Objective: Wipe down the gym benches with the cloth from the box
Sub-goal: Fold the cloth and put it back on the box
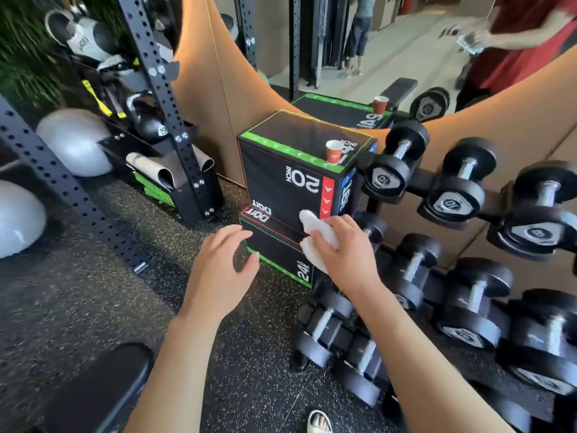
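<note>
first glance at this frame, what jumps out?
Centre frame, the right hand grips a white cloth against the lower front of a black plyo box marked 20 INCH, while the left hand hovers open beside it. A red paper cup stands on the box's top near its front right corner. To the right, black dumbbells fill a rack.

bright, even light | strong wide-angle bending at edges — corners blurred | centre sharp

One head-worn wide-angle view, forward and down, close over both forearms toward the floor point(93, 307).
</note>
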